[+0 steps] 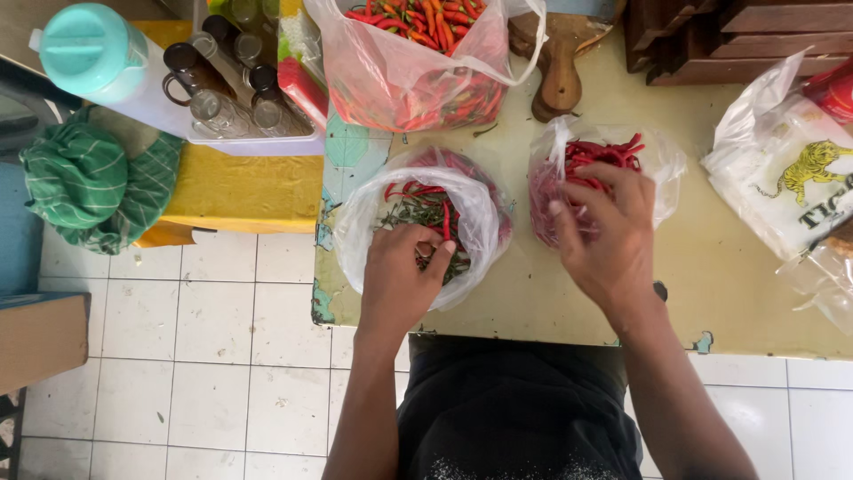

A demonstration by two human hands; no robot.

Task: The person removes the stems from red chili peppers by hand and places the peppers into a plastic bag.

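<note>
The left hand [398,277] is being kept in the near left plastic bag [475,218] of green stems [410,213] and red chilies, fingers curled together on something small. The right hand [609,236] is being pressed, fingers apart, on the chilies [593,158] of the right bag [668,160], on the table [729,267].

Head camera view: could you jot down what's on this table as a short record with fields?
Left hand: inside a clear bag of green stems and a few red chillies
Right hand: fingers in a small bag of red chillies
Behind: large bag of red chillies, wooden board
Surface: pale worn table
Left side: teal-lidded jug, green cloth
</note>
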